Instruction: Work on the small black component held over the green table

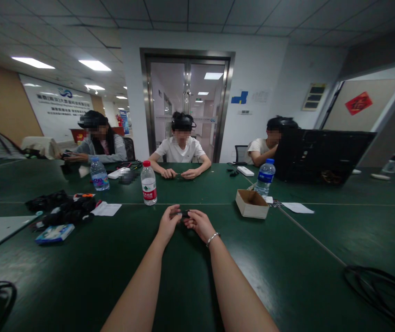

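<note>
A small dark object (184, 214) sits between my two hands, just above the green table (187, 286); it is too small to name. My right hand (199, 223), with a silver bracelet (213, 239) at the wrist, pinches it between thumb and fingers. From the other side, my left hand (168, 223) curls its fingers closed at the object's left end. Fingertips hide part of it. The red-capped water bottle (149, 184) stands beyond my left hand. Past my right hand is an open cardboard box (253, 206).
A blue-capped bottle (265, 177) stands behind the box, another bottle (99, 175) at left. Black gear (62, 207) and a blue-white packet (55, 234) lie left. Three people with headsets sit opposite, one (181, 150) facing me. A black monitor (322, 154) and cables (384, 290) are right.
</note>
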The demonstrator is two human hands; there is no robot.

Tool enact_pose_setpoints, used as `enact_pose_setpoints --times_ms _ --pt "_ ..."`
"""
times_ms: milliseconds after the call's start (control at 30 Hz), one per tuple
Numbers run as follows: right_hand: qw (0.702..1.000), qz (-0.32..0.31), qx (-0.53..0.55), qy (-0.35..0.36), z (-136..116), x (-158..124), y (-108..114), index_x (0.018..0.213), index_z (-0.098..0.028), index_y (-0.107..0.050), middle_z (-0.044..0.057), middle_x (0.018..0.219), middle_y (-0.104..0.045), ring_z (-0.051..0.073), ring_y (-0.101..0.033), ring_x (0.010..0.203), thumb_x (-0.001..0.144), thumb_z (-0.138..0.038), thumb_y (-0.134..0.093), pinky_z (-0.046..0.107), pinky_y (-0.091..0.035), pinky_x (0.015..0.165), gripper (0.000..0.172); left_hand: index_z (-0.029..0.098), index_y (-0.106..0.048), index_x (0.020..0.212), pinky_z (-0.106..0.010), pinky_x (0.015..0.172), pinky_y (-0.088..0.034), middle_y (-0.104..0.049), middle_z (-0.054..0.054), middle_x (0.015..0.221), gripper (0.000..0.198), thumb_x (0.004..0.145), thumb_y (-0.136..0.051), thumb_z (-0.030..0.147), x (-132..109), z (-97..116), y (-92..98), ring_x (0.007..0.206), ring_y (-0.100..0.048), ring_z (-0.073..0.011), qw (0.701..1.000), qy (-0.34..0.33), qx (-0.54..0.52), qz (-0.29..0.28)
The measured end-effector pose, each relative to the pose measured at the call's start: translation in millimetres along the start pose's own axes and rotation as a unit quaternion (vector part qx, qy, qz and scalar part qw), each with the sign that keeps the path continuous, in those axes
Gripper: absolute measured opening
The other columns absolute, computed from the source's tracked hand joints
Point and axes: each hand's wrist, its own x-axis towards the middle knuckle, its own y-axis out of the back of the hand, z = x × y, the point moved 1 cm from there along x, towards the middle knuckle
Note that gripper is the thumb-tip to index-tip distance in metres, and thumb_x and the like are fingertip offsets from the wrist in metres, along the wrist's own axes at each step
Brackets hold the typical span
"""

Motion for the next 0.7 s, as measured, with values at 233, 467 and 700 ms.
enact_pose_setpoints --times_ms 233,467,700 --pt "1.000 -0.002 -0.002 -0.001 0.8 0.1 -0.3 0.087 -0.008 -0.057 0.007 0.057 -0.062 0.013 -0.059 0.047 0.076 -0.017 -0.064 0.017 -0.045 0.041 0.016 0.015 -0.056 0.098 -0.022 0.056 -0.044 -0.059 -0.005 0.079 0.038 0.069 -0.060 0.039 1.1 -5.7 -0.2 0.066 -0.056 -0.0131 0.999 0.002 0.034 -0.009" --pt "1.000 -0.009 0.002 0.000 0.5 -0.1 -0.3 0.086 -0.009 -0.057 0.006 0.056 -0.062 0.013 -0.059 0.047 0.075 -0.016 -0.063 0.017 -0.045 0.040 0.014 0.019 -0.050 0.109 -0.019 0.052 -0.043 -0.056 -0.004 0.086 0.046 0.070 -0.059 0.041 -1.3 -5.8 -3.2 0.070 -0.056 -0.0134 0.998 -0.027 0.064 0.007" --pt "1.000 -0.017 0.003 0.002 1.8 0.7 0.7 0.085 -0.009 -0.057 0.007 0.056 -0.062 0.013 -0.059 0.047 0.075 -0.016 -0.063 0.017 -0.045 0.041 0.014 0.018 -0.053 0.106 -0.018 0.045 -0.035 -0.053 -0.001 0.072 0.042 0.076 -0.050 0.047 -3.1 -4.2 -4.2 0.054 -0.050 -0.0099 0.996 -0.005 0.083 -0.006"
